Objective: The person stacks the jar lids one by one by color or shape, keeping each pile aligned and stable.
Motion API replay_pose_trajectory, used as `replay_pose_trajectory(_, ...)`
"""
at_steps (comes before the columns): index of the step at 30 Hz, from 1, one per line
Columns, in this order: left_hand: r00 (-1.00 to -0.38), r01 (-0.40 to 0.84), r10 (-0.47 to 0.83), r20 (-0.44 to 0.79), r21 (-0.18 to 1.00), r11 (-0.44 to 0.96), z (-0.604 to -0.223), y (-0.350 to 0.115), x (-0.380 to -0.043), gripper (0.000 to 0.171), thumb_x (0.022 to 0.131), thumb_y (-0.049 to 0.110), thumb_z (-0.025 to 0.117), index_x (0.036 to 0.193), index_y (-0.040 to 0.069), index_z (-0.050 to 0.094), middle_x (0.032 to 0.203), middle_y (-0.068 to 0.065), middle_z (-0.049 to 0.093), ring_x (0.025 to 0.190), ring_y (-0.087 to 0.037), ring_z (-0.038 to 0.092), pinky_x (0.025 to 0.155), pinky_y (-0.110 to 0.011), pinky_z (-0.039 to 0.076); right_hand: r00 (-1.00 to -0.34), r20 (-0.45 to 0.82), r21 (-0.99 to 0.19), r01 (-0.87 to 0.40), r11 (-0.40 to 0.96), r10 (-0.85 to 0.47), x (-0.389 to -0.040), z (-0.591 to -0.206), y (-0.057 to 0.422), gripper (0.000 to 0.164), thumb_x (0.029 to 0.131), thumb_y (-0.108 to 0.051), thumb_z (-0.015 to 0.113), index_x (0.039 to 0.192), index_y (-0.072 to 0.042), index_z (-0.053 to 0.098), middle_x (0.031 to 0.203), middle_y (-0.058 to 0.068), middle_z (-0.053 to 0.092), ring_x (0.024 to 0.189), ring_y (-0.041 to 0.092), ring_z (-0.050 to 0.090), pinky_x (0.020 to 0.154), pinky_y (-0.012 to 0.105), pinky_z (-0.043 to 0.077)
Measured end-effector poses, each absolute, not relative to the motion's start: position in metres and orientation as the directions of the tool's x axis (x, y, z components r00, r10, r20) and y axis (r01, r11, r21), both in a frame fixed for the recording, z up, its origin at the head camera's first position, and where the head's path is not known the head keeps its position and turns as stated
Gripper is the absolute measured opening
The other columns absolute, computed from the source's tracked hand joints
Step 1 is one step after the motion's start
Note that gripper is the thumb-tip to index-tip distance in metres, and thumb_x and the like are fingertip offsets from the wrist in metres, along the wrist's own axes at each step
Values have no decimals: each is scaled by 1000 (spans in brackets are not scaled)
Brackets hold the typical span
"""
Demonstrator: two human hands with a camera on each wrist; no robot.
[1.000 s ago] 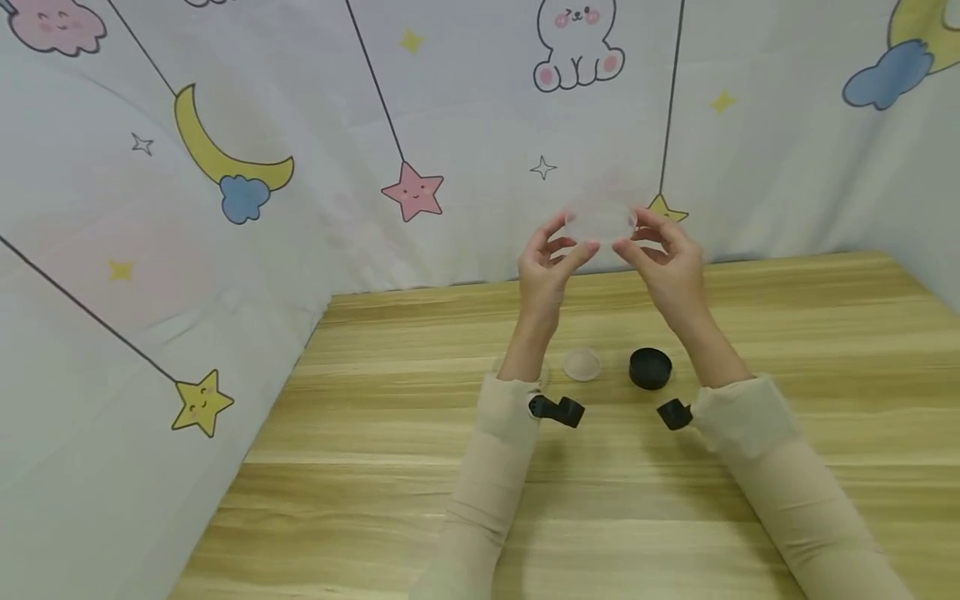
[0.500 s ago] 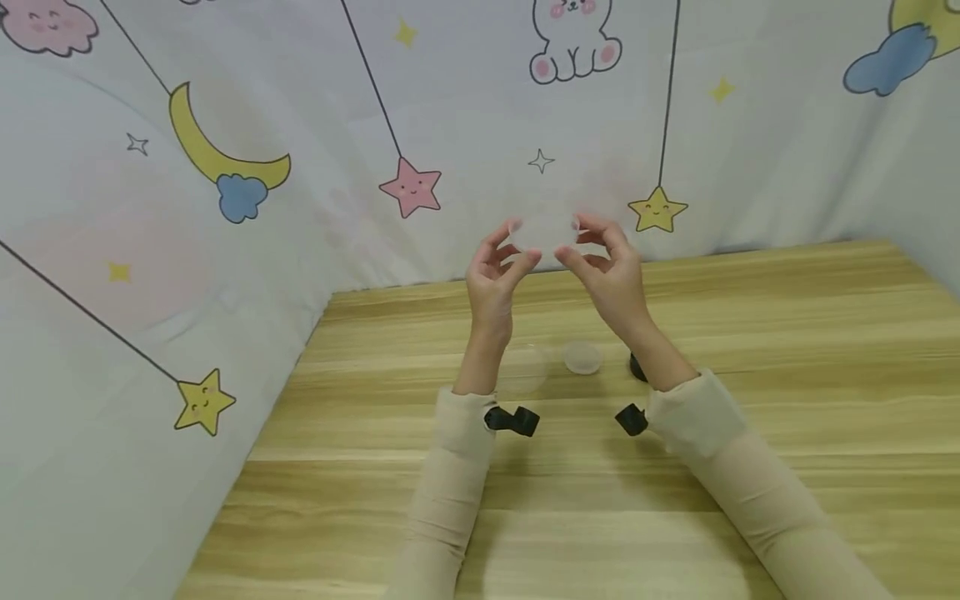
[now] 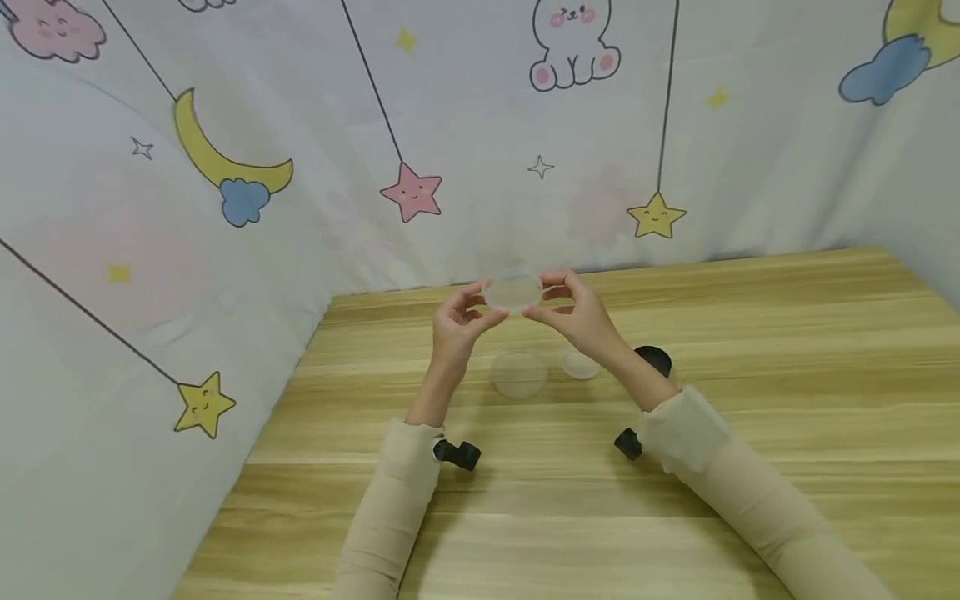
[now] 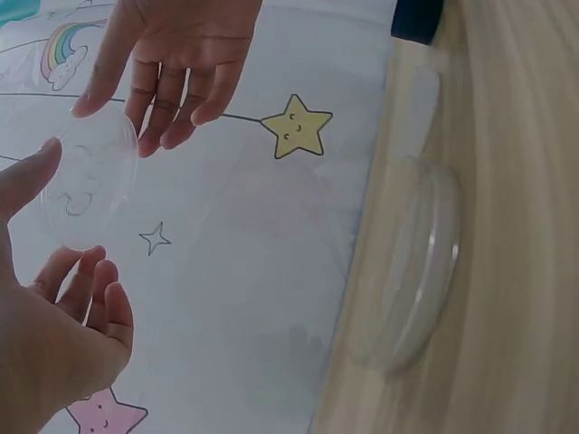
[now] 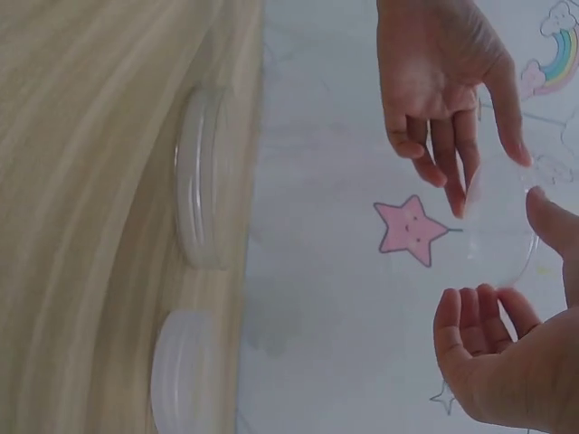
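A clear, shallow round lid [image 3: 513,294] is held up above the far part of the table, its face tilted toward me. My left hand [image 3: 454,329] pinches its left edge between thumb and fingers. The right hand [image 3: 582,321] grips the opposite edge the same way. Both thumbs sit on the near rim. Below the hands a clear round shallow dish [image 3: 519,373] lies on the wood, seen edge-on as a low-walled dish [image 4: 425,271] in the left wrist view. Beside it is a smaller whitish translucent round piece [image 3: 580,364].
A black round container [image 3: 655,359] stands right of the small piece, partly hidden by the right forearm. The wooden table [image 3: 525,517] meets a printed cloth backdrop [image 3: 480,108] behind and at the left. Black wrist cameras stick out from both sleeves.
Both hands have moved left and then down toward the table with the clear lid between them. The dish on the table has come into fuller view from behind the left wrist.
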State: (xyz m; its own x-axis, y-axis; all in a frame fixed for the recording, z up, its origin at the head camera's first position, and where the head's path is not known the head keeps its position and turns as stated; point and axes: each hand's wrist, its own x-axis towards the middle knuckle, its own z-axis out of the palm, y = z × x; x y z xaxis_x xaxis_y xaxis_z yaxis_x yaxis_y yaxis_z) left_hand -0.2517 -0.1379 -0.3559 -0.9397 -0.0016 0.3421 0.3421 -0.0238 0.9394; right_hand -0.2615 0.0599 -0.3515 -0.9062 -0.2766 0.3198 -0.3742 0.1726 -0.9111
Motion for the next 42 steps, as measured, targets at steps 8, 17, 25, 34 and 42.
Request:
replay_pose_trajectory(8,-970,243,31,241,959,149,-379,-147,-247,46,79,-1,77,121,-2,61,109,2,63,95,-12,52,77,-20,42,-913,172,-917,-286,277,-371,-260,-367,65,56,90,-19,71,136,0,47,137,19,50,124,36,49,100,52,46)
replay_pose_trajectory(17,-978,114,198,59,954,276,-401,-163,-240,68,80,7,77,142,8,49,131,-9,50,99,-21,43,86,-27,40,-875,35,-890,-246,383,-482,-257,-393,66,56,90,-19,70,134,7,48,137,25,49,127,40,46,102,50,47)
replay_pose_trajectory(25,-981,55,191,-16,931,361,-415,-169,-237,66,76,10,82,136,10,56,116,-5,51,91,-19,43,78,-28,41,-848,50,-877,-290,382,-528,-257,-406,65,50,89,-15,72,129,7,53,136,27,50,129,44,42,100,52,47)
replay_pose_trajectory(34,-983,54,185,-19,923,381,-428,-167,-246,61,72,3,83,128,2,59,93,-1,49,79,-16,39,70,-27,36,-857,129,-752,-413,514,-499,-259,-417,64,50,84,-24,78,123,3,61,136,24,51,130,44,40,107,61,35)
replay_pose_trajectory(42,-974,93,226,-8,896,434,-432,-165,-248,63,73,4,83,129,-1,54,117,-14,54,91,-19,39,79,-29,34,-853,138,-725,-433,535,-504,-262,-422,65,49,82,-22,79,121,3,63,137,25,49,130,45,39,108,61,34)
